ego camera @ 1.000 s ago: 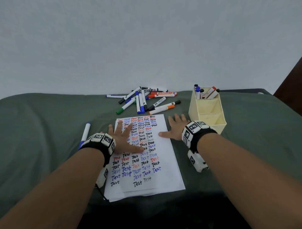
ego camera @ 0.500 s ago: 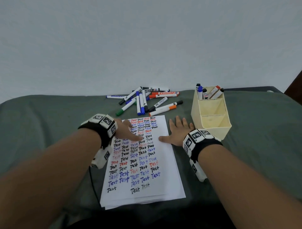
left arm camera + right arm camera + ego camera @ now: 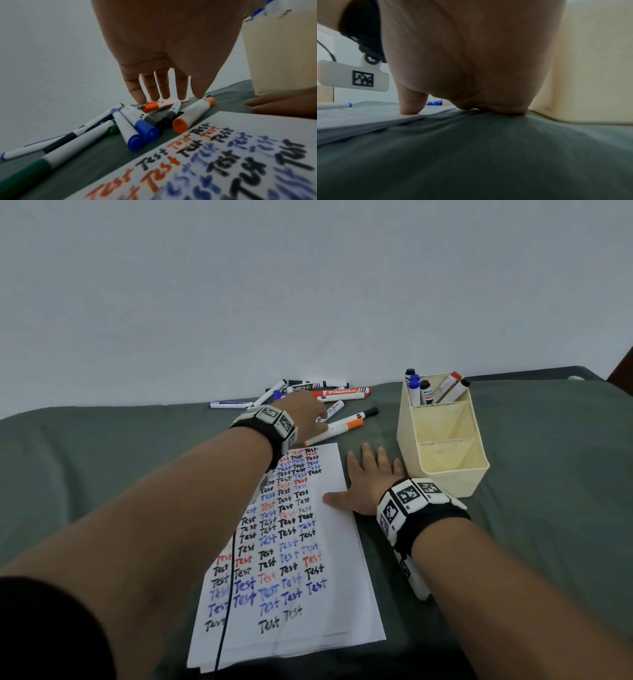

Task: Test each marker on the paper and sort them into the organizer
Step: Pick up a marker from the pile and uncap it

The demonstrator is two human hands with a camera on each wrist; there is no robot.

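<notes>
A pile of loose markers (image 3: 329, 400) lies on the grey-green cloth beyond the paper (image 3: 308, 559), which is covered with "Test" words in black, red and blue. My left hand (image 3: 305, 414) hovers over the pile with straight, spread fingers (image 3: 164, 86) pointing down at the markers (image 3: 154, 117); it holds nothing. An orange-capped marker (image 3: 337, 429) lies just right of it. My right hand (image 3: 368, 481) lies flat on the cloth, thumb (image 3: 411, 104) pressing the paper's right edge. The cream organizer (image 3: 442, 463) stands right of that hand, with several markers (image 3: 431, 390) in its far compartment.
The organizer's two nearer compartments hold nothing. A white wall rises right behind the marker pile. A lone blue marker (image 3: 227, 404) lies at the pile's left. A black cable (image 3: 226, 594) runs across the paper's left side. Dark furniture shows at far right.
My left hand has lifted off the paper and moved forward to hover over the marker pile. My right hand has stayed flat beside the paper.
</notes>
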